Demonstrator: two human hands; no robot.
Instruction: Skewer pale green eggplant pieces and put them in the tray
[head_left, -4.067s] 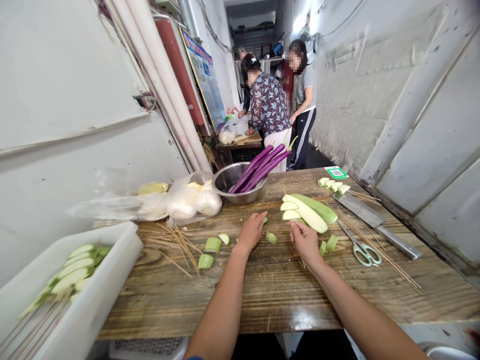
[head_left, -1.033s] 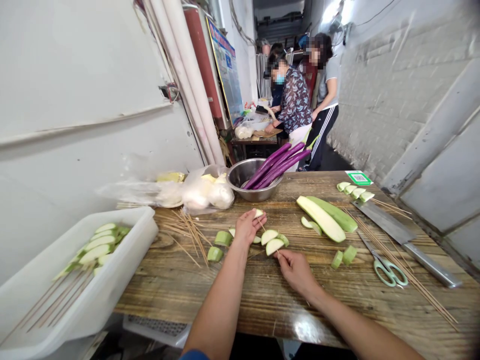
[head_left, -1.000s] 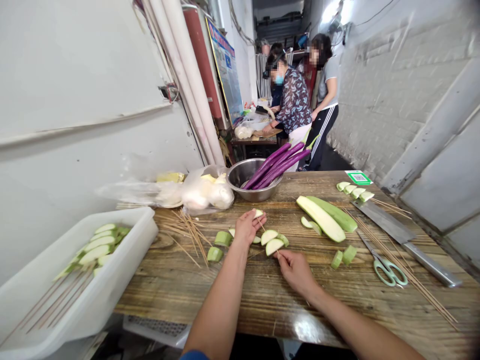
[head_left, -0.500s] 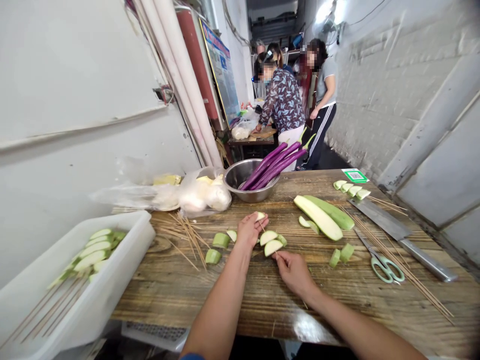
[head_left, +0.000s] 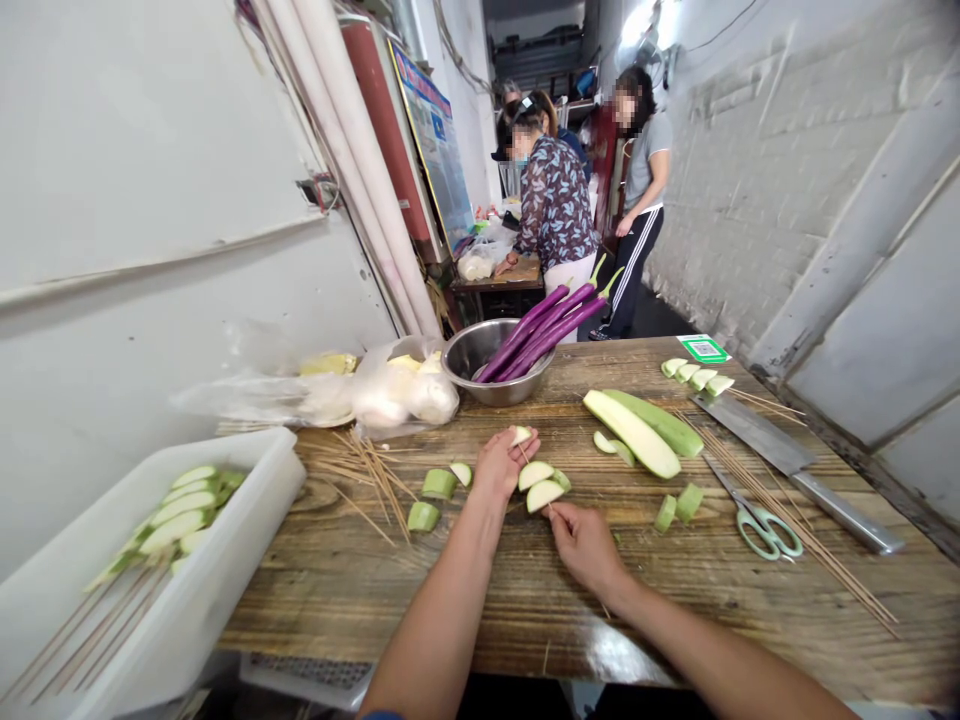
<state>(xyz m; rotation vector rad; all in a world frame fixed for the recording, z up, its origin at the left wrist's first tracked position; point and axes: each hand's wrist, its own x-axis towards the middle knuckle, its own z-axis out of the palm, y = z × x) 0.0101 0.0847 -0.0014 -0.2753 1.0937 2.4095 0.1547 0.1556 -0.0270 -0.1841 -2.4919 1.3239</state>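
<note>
My left hand (head_left: 498,468) is closed on a half-round zucchini slice (head_left: 520,435), pinched at the fingertips above the table. A thin wooden skewer (head_left: 524,453) runs to that slice from two more zucchini slices (head_left: 544,495) threaded below it. The lower end of this skewer is pinched between thumb and fingers of my right hand (head_left: 586,545); most of it is hidden under the palm. Thick green zucchini chunks (head_left: 439,484) lie left of my left wrist. Halved zucchini (head_left: 632,433) rest to the right, with a few cut pieces (head_left: 689,503) nearer me.
At left stands a white tub (head_left: 281,462) with skewered slices. Loose skewers (head_left: 382,470), plastic bags (head_left: 401,395) and a metal bowl (head_left: 463,352) of purple eggplants (head_left: 536,340) line the back. Scissors (head_left: 765,530) and a cleaver (head_left: 757,435) lie right. Several people (head_left: 559,205) stand beyond.
The view has shifted slightly, so the surroundings sit a little further left. Both hands keep nearly the same pose on the skewer and slices.
</note>
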